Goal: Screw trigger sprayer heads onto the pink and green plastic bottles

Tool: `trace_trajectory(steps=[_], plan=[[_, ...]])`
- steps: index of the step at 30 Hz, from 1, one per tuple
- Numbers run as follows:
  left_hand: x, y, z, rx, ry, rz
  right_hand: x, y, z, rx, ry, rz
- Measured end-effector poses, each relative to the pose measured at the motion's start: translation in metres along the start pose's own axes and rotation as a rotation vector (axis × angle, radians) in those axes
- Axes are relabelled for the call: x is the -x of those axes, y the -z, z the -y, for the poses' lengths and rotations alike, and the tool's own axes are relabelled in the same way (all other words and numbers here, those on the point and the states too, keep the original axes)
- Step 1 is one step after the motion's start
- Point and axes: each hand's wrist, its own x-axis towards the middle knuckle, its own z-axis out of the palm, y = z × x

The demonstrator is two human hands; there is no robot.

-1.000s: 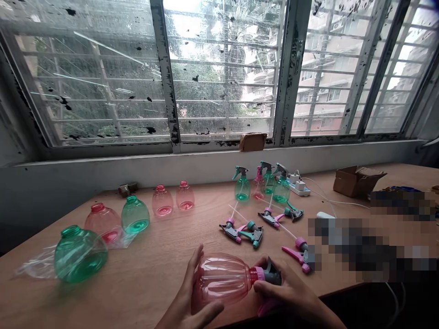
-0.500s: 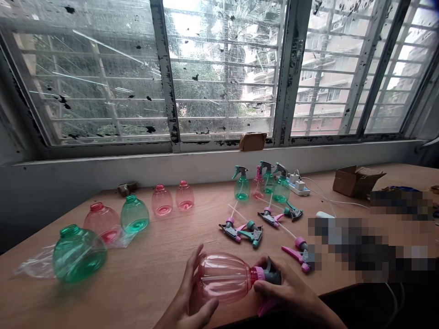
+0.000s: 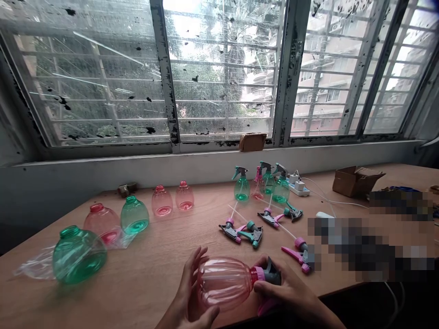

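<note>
A clear pink spray bottle [image 3: 224, 282] lies sideways above the table's front edge, its pink collar and grey spray head pointing right. My left hand [image 3: 187, 292] cups the bottle's base, fingers along the far side and thumb below on the near side. My right hand [image 3: 288, 288] is closed around the collar and the spray head [image 3: 272, 275], its thumb pressed near the collar. Part of a pink trigger [image 3: 267, 305] shows beneath that hand. Beyond the hands lie loose spray heads with dip tubes, among them a pink one [image 3: 302, 256] and a green one [image 3: 253, 234].
Headless bottles stand at left, including a large green one [image 3: 79, 256] by a plastic bag [image 3: 37, 265] and a pink one [image 3: 162, 201]. Several bottles with heads, one green [image 3: 242, 189], stand at the back near a power strip [image 3: 300, 188]. A cardboard box [image 3: 355, 182] sits back right.
The bottle's base end has dipped slightly toward me. My left hand's fingers have spread a little around the base, while the right hand keeps its grip at the spray head.
</note>
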Motion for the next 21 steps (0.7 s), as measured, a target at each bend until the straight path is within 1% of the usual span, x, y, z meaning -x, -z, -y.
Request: trace_trajectory(steps=[2, 7, 10, 12, 14, 17, 19, 21], plan=[[0.002, -0.001, -0.002, -0.009, -0.003, 0.007, 0.000, 0.000, 0.000, -0.002, 0.001, 0.001], [-0.001, 0.005, -0.007, 0.005, 0.140, 0.039, 0.001, 0.000, 0.000, -0.011, -0.011, 0.014], [-0.004, 0.009, -0.003, -0.006, 0.175, 0.044, 0.001, 0.000, 0.002, 0.000, -0.004, 0.022], [-0.005, 0.010, 0.000, -0.023, 0.145, 0.056, 0.001, 0.000, 0.003, 0.002, 0.001, 0.022], [-0.003, 0.009, 0.000, -0.056, 0.077, 0.071, 0.001, 0.000, 0.004, 0.000, 0.001, 0.016], [0.001, 0.007, -0.005, -0.126, 0.001, 0.080, 0.001, -0.001, 0.004, 0.004, 0.003, 0.001], [0.003, 0.006, -0.010, -0.142, 0.006, 0.081, 0.002, -0.001, 0.004, 0.006, 0.010, 0.003], [0.003, 0.006, -0.012, -0.106, 0.046, 0.079, 0.002, 0.000, 0.003, 0.010, 0.014, 0.007]])
